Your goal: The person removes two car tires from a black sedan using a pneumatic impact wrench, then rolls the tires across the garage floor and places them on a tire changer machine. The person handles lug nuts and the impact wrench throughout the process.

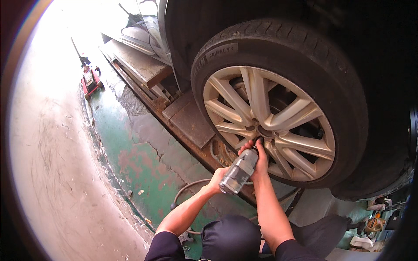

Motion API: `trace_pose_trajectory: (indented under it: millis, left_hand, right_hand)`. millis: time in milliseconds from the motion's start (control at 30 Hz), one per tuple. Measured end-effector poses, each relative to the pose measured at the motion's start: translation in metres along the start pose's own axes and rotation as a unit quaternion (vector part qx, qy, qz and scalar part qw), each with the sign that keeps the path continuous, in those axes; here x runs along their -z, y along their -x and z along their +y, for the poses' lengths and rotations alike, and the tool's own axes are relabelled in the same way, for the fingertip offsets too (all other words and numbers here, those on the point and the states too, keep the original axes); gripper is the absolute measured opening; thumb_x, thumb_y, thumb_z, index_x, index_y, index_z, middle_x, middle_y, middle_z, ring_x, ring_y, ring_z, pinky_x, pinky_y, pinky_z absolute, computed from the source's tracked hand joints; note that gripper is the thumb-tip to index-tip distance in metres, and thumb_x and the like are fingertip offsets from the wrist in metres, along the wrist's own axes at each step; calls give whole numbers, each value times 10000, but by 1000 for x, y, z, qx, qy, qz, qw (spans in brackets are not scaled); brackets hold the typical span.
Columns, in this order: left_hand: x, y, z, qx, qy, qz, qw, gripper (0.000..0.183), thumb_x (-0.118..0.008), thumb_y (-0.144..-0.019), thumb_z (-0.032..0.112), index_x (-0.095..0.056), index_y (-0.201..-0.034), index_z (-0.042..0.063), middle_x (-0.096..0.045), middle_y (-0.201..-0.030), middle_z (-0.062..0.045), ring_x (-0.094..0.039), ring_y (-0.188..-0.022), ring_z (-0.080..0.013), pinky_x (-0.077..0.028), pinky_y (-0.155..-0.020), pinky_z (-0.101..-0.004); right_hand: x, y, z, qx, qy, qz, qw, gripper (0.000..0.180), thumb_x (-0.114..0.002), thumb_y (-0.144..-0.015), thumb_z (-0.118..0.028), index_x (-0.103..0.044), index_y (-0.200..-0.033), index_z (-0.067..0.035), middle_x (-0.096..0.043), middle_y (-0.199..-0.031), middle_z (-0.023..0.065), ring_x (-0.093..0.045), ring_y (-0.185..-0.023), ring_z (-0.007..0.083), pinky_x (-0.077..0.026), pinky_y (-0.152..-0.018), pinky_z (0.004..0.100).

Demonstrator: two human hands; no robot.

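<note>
A grey impact wrench (240, 170) points at the hub area of an alloy wheel (294, 114), just below the round centre hole. My left hand (219, 178) is at the rear of the tool, shut on it; the handle is mostly hidden behind the tool's body. My right hand (260, 160) wraps the front end near the spokes, with fingertips showing on both sides. The socket end is largely hidden by my fingers and the wheel. A black tyre (346, 98) surrounds the wheel, under a dark wheel arch.
A rusty lift platform (189, 119) runs beside the tyre. An air hose (186, 188) curves over the worn green floor (137, 169). A red floor jack (90, 81) stands at upper left. Bottles and other items (374, 225) lie at lower right.
</note>
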State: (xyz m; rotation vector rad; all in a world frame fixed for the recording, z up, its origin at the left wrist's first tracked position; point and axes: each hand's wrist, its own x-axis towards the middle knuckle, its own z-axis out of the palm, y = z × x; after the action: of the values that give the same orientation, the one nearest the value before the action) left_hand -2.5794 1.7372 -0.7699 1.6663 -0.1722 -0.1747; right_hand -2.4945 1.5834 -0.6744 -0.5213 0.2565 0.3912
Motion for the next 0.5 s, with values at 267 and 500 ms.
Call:
trace_pose_trajectory:
  millis: [267, 500]
  left_hand:
    - [3, 0, 8, -55, 7, 9, 998, 506, -811, -764, 146, -644, -1219, -1, -724, -957, -105, -650, -871, -128, -537, -835, -339]
    - [7, 1, 5, -6, -6, 9, 1000, 432, -815, -762, 122, -668, -1148, -8, -703, -912, -47, -588, -860, -73, -538, -802, -310]
  right_hand:
    - [1, -1, 0, 2, 22, 33, 999, 326, -701, -984, -401, -654, -1060, -88, -700, -902, 32, -686, -854, 219, -566, -848, 398]
    - [1, -2, 0, 3, 23, 14, 1000, 314, -712, -981, -384, -647, -1064, -88, -706, -962, 51, -687, -876, 219, -571, -842, 393]
